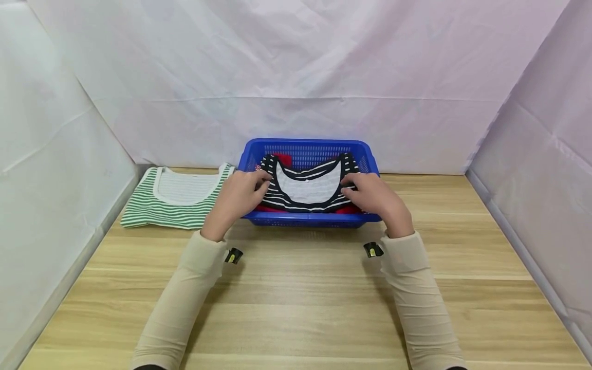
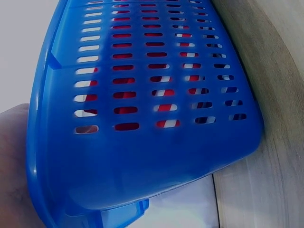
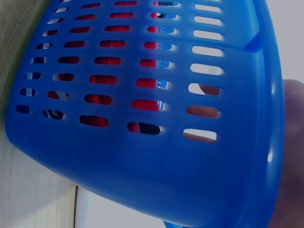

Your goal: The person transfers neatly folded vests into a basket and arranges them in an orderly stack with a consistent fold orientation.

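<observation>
A black-and-white striped garment [image 1: 307, 203] with a wide scooped neck and pale lining lies folded in a blue perforated basket [image 1: 310, 218]. At its left side is my left hand [image 1: 240, 192], over the basket's left rim, fingers bent loosely and thumb apart from the forefinger. My right hand [image 1: 374, 192] mirrors it at the garment's right side, with a gap between thumb and forefinger. Neither hand visibly pinches the cloth, though the undersides of the fingers are hidden. Red cloth [image 1: 282, 159] shows beneath the striped garment. Both wrist views mostly show the basket's slotted end walls [image 2: 142, 152].
A folded green-and-white striped garment [image 1: 180, 200] lies on the wooden table [image 1: 305, 298], left of the basket. White sheeting [image 1: 296, 61] hangs behind and along both sides. Small black tags with yellow marks [image 1: 234, 255] show beside the cuffs.
</observation>
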Demonstrator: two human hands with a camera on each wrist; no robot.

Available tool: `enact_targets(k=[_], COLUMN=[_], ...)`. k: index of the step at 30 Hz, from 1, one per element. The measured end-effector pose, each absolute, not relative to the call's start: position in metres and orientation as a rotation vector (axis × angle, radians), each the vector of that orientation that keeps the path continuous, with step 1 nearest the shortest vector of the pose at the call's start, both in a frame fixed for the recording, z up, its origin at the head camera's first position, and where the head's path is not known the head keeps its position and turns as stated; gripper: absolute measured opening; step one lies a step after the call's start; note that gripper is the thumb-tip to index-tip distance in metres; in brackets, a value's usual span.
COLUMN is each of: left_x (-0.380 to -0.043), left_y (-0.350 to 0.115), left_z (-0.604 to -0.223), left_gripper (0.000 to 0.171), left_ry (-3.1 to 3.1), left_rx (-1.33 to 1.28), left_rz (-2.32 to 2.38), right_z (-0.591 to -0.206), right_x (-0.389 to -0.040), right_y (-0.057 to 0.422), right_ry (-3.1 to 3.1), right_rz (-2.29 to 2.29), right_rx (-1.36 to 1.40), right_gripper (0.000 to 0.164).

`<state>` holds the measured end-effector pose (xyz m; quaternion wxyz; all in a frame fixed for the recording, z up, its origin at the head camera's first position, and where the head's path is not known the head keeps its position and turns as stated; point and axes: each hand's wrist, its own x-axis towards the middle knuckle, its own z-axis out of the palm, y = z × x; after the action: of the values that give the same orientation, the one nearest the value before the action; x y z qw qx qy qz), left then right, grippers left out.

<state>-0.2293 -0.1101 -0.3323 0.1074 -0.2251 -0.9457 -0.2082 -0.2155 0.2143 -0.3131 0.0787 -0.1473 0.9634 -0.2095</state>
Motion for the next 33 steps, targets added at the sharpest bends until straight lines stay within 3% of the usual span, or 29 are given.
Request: enact_targets(k=[16,24,33], left_x=[-0.226,-0.212,-0.206], left_y=[-0.118,-0.131,-0.187], left_z=[-0.321,-0.304,-0.306], left_gripper=[0.025,0.024,0.025], left_ry=[-2.669,-2.610,-2.547], left_rx=[-0.672,-0.638,-0.474], left_rz=[-0.719,-0.870,-0.937], right_z=[-0.312,-0.308,-0.316], right_x=[-0.213,-0.200,-0.179], right_y=[0.199,0.153,0.072], right_ry=[3.101,3.135,3.002], right_rz=[-0.770,-0.916,-0.972], right_rx=[-0.539,-0.735,-1.076], right_gripper=[0.032,0.027,0.025])
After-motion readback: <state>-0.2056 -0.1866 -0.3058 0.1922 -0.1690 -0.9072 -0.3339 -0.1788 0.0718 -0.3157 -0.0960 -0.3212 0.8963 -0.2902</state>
